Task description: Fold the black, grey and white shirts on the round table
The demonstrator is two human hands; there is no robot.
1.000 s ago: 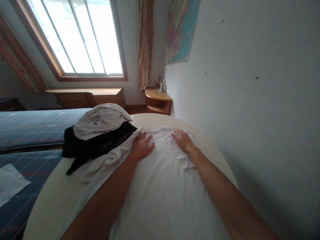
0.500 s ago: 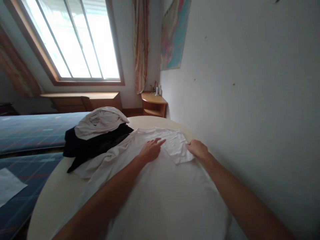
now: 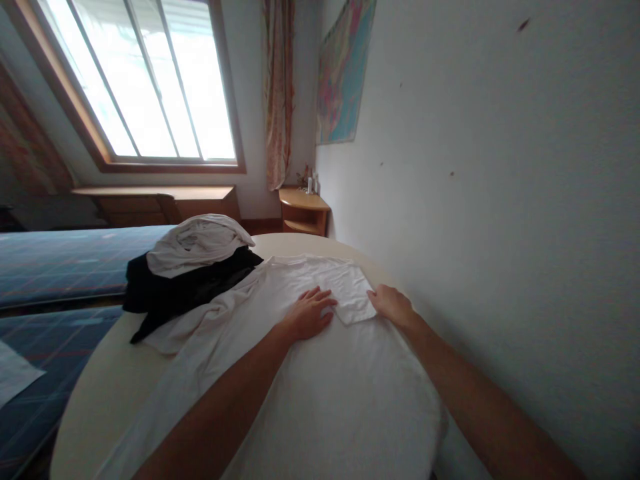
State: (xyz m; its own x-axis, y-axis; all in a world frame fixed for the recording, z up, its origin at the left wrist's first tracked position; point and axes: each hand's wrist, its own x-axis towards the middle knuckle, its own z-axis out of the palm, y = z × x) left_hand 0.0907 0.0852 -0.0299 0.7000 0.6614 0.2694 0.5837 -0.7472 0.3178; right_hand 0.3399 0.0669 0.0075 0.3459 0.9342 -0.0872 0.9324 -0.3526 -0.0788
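Observation:
A white T-shirt (image 3: 345,387) lies spread over a round cream table (image 3: 107,393), its neckline at the far side and its lower part hanging toward me. My left hand (image 3: 311,313) rests flat on the shirt's upper chest, fingers spread, just left of the right-hand sleeve. My right hand (image 3: 393,303) pinches the outer edge of that sleeve (image 3: 353,297) between thumb and fingers. The sleeve lies folded out flat with small wrinkles. On the left, the other side of the shirt is bunched in loose folds.
A heap of clothes, a light grey garment (image 3: 200,243) on a black one (image 3: 185,287), sits on the table's left. Blue plaid mattresses (image 3: 60,267) lie beyond it. A white wall (image 3: 475,233) runs close along the right. A corner shelf (image 3: 305,200) and a desk (image 3: 165,193) stand behind.
My left hand has come down toward me and flattened on the shirt, its pointing finger now lowered. My right hand keeps its pinch on the sleeve edge, and the sleeve looks smoother.

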